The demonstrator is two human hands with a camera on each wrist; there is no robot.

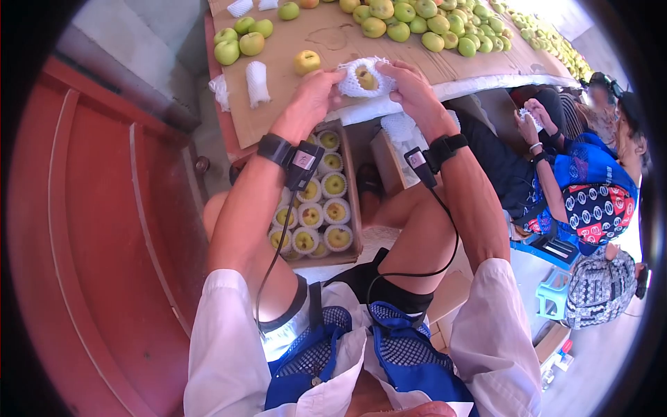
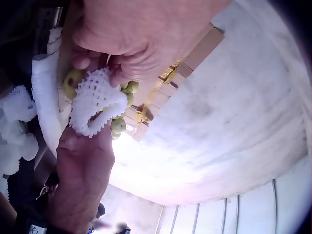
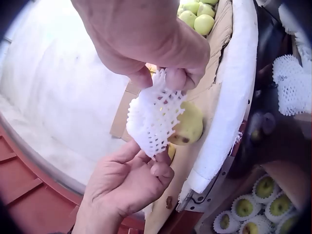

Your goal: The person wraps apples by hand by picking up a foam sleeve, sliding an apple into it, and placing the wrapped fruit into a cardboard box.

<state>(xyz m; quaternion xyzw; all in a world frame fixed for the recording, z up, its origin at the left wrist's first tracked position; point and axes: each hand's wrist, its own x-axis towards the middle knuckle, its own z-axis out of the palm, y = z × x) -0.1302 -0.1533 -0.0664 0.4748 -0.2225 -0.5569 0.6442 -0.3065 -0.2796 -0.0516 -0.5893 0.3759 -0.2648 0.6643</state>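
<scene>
Cardboard (image 1: 330,38) spreads beyond the left hand (image 1: 314,97) and right hand (image 1: 418,94), which pinch a foam net (image 1: 383,83) partly around an apple (image 1: 365,78); sleeving seems underway, likely needing an even pull next.

2 hands (image 1: 315,97) on 1 net (image 2: 94,100); 1 packed box (image 1: 353,193).

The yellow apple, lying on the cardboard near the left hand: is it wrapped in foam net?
No, the yellow apple lies on the cardboard with its skin uncovered.

The left forearm (image 1: 249,205) and right forearm (image 1: 474,191) reach forward, bare and angled inward. The left hand (image 1: 310,99) and right hand (image 1: 417,92) face each other, close together, each pinching between thumb and fingers.
</scene>
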